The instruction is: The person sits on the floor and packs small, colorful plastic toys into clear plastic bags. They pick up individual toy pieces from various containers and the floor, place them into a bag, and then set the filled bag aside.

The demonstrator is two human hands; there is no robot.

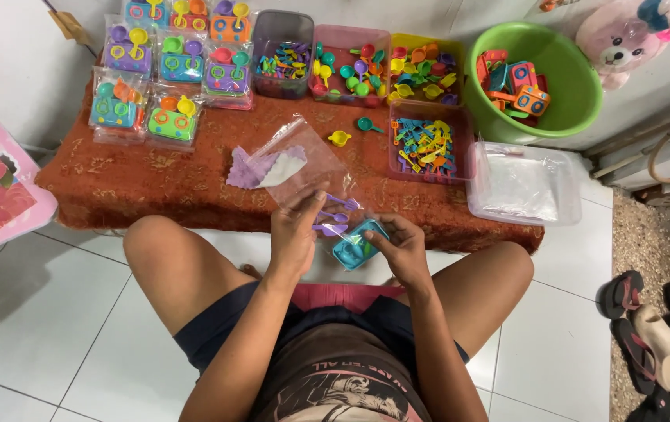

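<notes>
Both hands over my lap, bagging a toy.
Right hand (399, 248) pinches teal toy stove (358, 244) just below clear bag (304, 164), mouth gripped by left hand (294, 230).

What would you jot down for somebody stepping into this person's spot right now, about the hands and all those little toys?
Left hand: holds the clear plastic bag open, purple toy spoons at its mouth.
Right hand: grips a small blue plastic toy stove at the bag's opening.
Laid out on the red cloth-covered table: colourful toy parts sorted in tubs, a green plastic basin with more stoves, a box of empty bags.
Done: several filled packets stacked far left.
Left, judging by this: the stove is not yet fully inside; the bag is unsealed.
</notes>
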